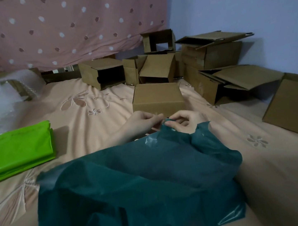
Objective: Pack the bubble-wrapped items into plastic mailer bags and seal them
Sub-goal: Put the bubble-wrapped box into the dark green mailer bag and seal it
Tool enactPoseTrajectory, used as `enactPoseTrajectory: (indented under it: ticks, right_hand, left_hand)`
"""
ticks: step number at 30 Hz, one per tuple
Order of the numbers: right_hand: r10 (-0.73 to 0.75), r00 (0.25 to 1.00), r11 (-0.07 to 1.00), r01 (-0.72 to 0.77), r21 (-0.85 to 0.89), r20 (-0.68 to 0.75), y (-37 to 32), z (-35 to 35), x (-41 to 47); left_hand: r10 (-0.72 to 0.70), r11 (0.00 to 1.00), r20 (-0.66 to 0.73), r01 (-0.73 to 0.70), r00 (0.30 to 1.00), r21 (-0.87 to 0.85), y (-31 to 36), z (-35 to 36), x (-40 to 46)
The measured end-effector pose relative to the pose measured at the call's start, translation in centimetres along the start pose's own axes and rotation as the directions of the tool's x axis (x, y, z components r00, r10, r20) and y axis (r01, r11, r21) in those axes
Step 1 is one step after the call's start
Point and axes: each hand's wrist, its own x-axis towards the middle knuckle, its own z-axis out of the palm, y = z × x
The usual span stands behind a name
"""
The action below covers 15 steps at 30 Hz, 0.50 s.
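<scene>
Bedsheet (pixel 87 109) peach, embroidered; cardboard boxes (pixel 159 100) behind, dotted curtain (pixel 58 26)

A peach bedspread (pixel 90 101) stitched with flower patterns covers the whole surface, its far edge meeting a pink curtain (pixel 62 24) dotted with pale and dark spots. To the right of the curtain stands a plain bluish wall (pixel 234 2), running down along the bedspread's right edge. The light is dim and even.
</scene>
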Motion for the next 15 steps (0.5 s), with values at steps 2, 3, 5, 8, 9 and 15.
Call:
enactPoseTrajectory:
  ticks: [2, 3, 5, 8, 9, 15]
  right_hand:
    - [-0.097, 0.994, 0.994, 0.095, -0.048, -0.058, 0.2, -0.1, -0.3]
    - [-0.156, 0.983, 0.986, 0.149, -0.081, -0.097, 0.1, -0.1, -0.4]
    - [-0.234, 0.96, 0.969, 0.217, -0.118, -0.156, 0.1, -0.2, -0.4]
    - [-0.347, 0.91, 0.936, 0.32, -0.148, -0.228, 0.2, 0.2, -0.9]
    - [-0.396, 0.883, 0.917, 0.365, -0.162, -0.252, 0.3, 0.2, -1.0]
    - [-0.65, 0.703, 0.758, 0.574, -0.309, -0.289, 0.1, 0.0, -2.0]
  left_hand:
    - [0.003, 0.999, 0.029, -0.002, 1.0, -0.032, 0.0, 0.2, -0.3]
    - [-0.001, 0.999, 0.044, 0.003, 0.999, -0.036, -0.1, 0.2, -0.3]
    - [-0.007, 0.999, 0.057, 0.01, 0.998, -0.048, -0.1, 0.2, -0.3]
    - [-0.016, 0.991, 0.048, 0.023, 0.999, -0.135, 0.4, 0.1, -0.2]
    - [-0.022, 0.986, 0.041, 0.029, 0.999, -0.165, 0.6, 0.2, -0.3]
    - [-0.058, 0.977, -0.146, 0.026, 0.988, -0.21, 0.8, 0.4, 0.1]
